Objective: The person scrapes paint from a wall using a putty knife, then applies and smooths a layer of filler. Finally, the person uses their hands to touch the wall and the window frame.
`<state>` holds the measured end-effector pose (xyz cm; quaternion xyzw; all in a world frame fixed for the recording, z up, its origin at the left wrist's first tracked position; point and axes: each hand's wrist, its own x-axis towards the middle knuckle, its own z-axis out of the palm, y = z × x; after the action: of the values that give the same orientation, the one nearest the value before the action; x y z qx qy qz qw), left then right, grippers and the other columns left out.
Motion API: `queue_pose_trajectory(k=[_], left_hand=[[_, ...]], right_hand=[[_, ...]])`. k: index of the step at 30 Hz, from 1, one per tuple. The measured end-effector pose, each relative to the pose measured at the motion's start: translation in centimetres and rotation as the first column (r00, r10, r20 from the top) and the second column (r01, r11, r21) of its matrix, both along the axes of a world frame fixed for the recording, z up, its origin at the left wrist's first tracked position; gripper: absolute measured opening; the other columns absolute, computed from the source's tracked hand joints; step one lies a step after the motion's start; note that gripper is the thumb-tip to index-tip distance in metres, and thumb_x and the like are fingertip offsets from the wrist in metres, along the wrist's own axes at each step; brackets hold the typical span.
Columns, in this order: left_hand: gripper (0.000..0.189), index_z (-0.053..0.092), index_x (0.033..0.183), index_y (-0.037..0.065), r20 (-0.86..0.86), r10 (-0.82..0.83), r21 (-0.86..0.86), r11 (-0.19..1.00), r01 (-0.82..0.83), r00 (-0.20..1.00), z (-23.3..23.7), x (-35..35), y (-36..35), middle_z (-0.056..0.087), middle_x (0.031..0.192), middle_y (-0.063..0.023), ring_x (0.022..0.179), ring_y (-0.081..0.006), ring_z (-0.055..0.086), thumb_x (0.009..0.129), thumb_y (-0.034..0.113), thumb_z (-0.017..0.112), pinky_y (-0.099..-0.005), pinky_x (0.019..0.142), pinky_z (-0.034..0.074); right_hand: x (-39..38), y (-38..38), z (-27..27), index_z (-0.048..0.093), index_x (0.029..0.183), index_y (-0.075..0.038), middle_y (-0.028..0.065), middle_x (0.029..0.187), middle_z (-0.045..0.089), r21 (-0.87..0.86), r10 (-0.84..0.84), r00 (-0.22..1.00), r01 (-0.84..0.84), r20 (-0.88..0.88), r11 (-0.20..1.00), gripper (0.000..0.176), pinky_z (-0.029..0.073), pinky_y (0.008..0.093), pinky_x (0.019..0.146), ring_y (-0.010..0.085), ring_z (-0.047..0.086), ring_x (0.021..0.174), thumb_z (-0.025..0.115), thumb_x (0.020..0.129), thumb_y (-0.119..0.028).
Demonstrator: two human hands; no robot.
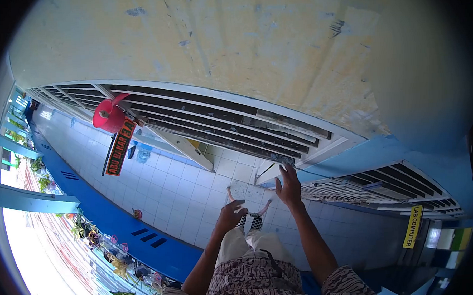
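Observation:
My right hand (288, 187) is raised with its fingers apart, its fingertips right at the dusty lower end of the slatted vent (220, 130) in this view. Nothing shows in its grasp. Lower and to the left, my left hand (230, 217) hangs over the tiled floor, fingers stretched out and thumb apart, also holding nothing. Between the hands, far below, are my checkered shoes (255, 221). A grey speckled surface (246, 191) lies just ahead of them, with thin pinkish bars at its sides.
A red horn loudspeaker (108, 116) juts from the wall beside a black and orange hanging sign (121, 148). At right hangs a yellow "LAB COMPUTER" sign (413, 227). A blue parapet (107, 206) with potted plants (81, 228) behind it runs along the white tiled walkway (169, 187).

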<state>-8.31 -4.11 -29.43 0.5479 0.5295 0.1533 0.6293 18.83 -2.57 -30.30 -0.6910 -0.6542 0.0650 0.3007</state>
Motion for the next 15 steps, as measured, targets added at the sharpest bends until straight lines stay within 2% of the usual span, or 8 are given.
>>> queue_pose_trajectory(k=[1, 2, 3, 5, 6, 10, 11, 15], left_hand=[[0.051, 0.059, 0.131, -0.004, -0.099, -0.046, 0.193, 0.979, 0.064, 0.994, 0.3, 0.3, 1.0, 0.067, 0.122, -0.0231, 0.114, -0.0346, 0.066, 0.090, 0.023, 0.073, -0.0399, 0.099, 0.051], [0.055, 0.058, 0.133, -0.002, -0.203, -0.073, 0.371, 0.917, 0.145, 0.977, 0.3, 0.7, 2.0, 0.064, 0.129, -0.0233, 0.123, -0.0383, 0.060, 0.089, 0.026, 0.074, -0.0428, 0.104, 0.048], [0.055, 0.058, 0.133, -0.002, -0.203, -0.075, 0.373, 0.916, 0.148, 0.976, 0.2, 1.3, 3.3, 0.064, 0.129, -0.0233, 0.123, -0.0383, 0.060, 0.089, 0.026, 0.074, -0.0428, 0.104, 0.048], [0.069, 0.049, 0.143, 0.003, -0.293, -0.065, 0.615, 0.751, 0.240, 0.954, -0.1, 2.5, 6.1, 0.049, 0.147, -0.0213, 0.141, -0.0408, 0.041, 0.087, 0.033, 0.075, -0.0511, 0.114, 0.036], [0.073, 0.046, 0.146, 0.004, -0.372, -0.073, 0.628, 0.714, 0.309, 0.925, -0.1, 3.2, 7.6, 0.043, 0.152, -0.0218, 0.144, -0.0402, 0.035, 0.087, 0.034, 0.075, -0.0517, 0.116, 0.032], [0.095, 0.025, 0.158, 0.009, -0.599, -0.062, 0.633, 0.574, 0.520, 0.798, 0.4, 6.3, 12.8, 0.019, 0.165, -0.0164, 0.154, -0.0353, 0.012, 0.085, 0.041, 0.075, -0.0600, 0.120, 0.018], [0.097, 0.023, 0.159, 0.010, -0.623, -0.033, 0.649, 0.535, 0.541, 0.781, 0.0, 6.8, 13.7, 0.021, 0.165, -0.0150, 0.154, -0.0336, 0.013, 0.084, 0.042, 0.076, -0.0596, 0.121, 0.015], [0.098, 0.023, 0.159, 0.011, -0.662, -0.048, 0.620, 0.526, 0.582, 0.748, -1.9, 8.0, 15.8, 0.021, 0.165, -0.0142, 0.155, -0.0306, 0.012, 0.083, 0.041, 0.077, -0.0594, 0.123, 0.008]], right_hand=[[0.3, 0.5, 0.0, 0.058, 0.133, -0.001, 0.0207, 0.144, 0.048, 0.053, 0.023, 0.992, -0.030, 0.126, 0.998, 0.051, 0.043, 0.0462, 0.109, 0.0405, 0.048, 0.133, 0.072, 0.084, -0.011], [0.9, 1.1, -0.5, 0.047, 0.143, 0.002, 0.0251, 0.151, 0.039, -0.005, 0.072, 0.981, -0.072, 0.179, 0.997, 0.064, 0.037, 0.0491, 0.115, 0.0443, 0.039, 0.140, 0.071, 0.084, -0.011], [1.3, 1.5, -1.0, 0.047, 0.143, 0.002, 0.0251, 0.151, 0.039, -0.003, 0.069, 0.982, -0.069, 0.178, 0.998, 0.064, 0.037, 0.0491, 0.115, 0.0443, 0.039, 0.140, 0.071, 0.084, -0.011], [1.8, 2.5, -1.1, 0.034, 0.149, 0.004, 0.0260, 0.154, 0.034, -0.057, 0.067, 0.965, -0.055, 0.252, 0.997, 0.077, 0.030, 0.0516, 0.119, 0.0438, 0.034, 0.143, 0.072, 0.084, -0.014], [2.2, 3.0, -2.0, 0.025, 0.153, 0.005, 0.0256, 0.155, 0.032, -0.114, 0.071, 0.954, -0.039, 0.290, 0.993, 0.087, 0.022, 0.0527, 0.122, 0.0432, 0.029, 0.145, 0.073, 0.083, -0.017], [3.0, 4.2, -2.8, 0.027, 0.153, 0.004, 0.0251, 0.154, 0.033, -0.176, 0.033, 0.925, 0.038, 0.380, 0.984, 0.089, 0.020, 0.0537, 0.123, 0.0405, 0.033, 0.143, 0.073, 0.082, -0.022], [2.9, 4.1, -2.8, 0.027, 0.153, 0.004, 0.0251, 0.154, 0.033, -0.183, 0.037, 0.925, 0.035, 0.379, 0.983, 0.089, 0.020, 0.0537, 0.123, 0.0405, 0.033, 0.143, 0.073, 0.082, -0.022], [2.8, 4.3, -3.2, 0.024, 0.154, 0.002, 0.0246, 0.155, 0.032, -0.171, 0.030, 0.942, 0.029, 0.333, 0.985, 0.096, 0.018, 0.0557, 0.123, 0.0417, 0.031, 0.144, 0.077, 0.078, -0.020]])
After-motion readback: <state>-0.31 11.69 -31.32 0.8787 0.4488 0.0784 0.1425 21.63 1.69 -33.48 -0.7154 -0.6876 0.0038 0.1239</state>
